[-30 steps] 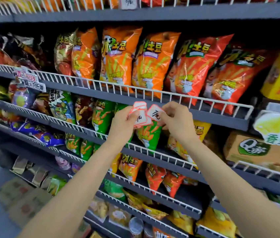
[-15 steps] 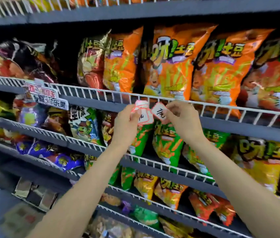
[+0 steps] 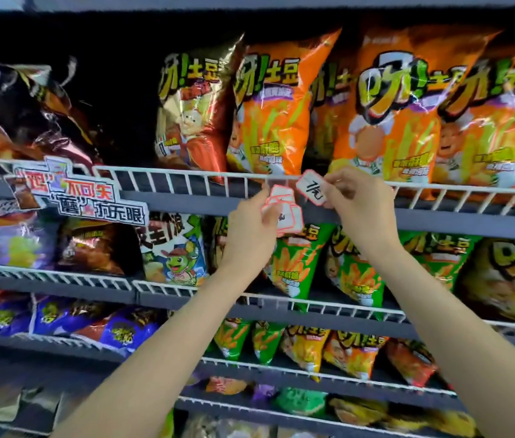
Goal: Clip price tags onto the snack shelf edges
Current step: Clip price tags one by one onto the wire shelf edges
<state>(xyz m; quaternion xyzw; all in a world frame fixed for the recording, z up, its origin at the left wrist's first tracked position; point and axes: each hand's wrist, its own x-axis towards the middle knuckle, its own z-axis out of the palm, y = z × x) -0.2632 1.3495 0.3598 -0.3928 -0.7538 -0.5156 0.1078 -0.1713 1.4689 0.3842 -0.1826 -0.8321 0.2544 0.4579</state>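
My right hand [image 3: 356, 200] pinches a single white price tag [image 3: 312, 191] with a red border and black handwriting, held against the white wire rail [image 3: 186, 178] of the upper snack shelf. My left hand [image 3: 251, 229] grips a small stack of similar red-bordered tags [image 3: 284, 211] just below and left of it, in front of the grey shelf edge [image 3: 439, 222]. Orange chip bags [image 3: 273, 115] stand right behind the rail.
A cut-out promotional sign [image 3: 76, 197] is clipped to the same rail at the left. Green chip bags [image 3: 294, 263] fill the shelf below, purple bags [image 3: 117, 330] lower left. More wire-fronted shelves run beneath my forearms.
Both hands have risen toward the upper shelf's wire rail and the view has closed in. The single tag now sits against the rail, apart from the stack.
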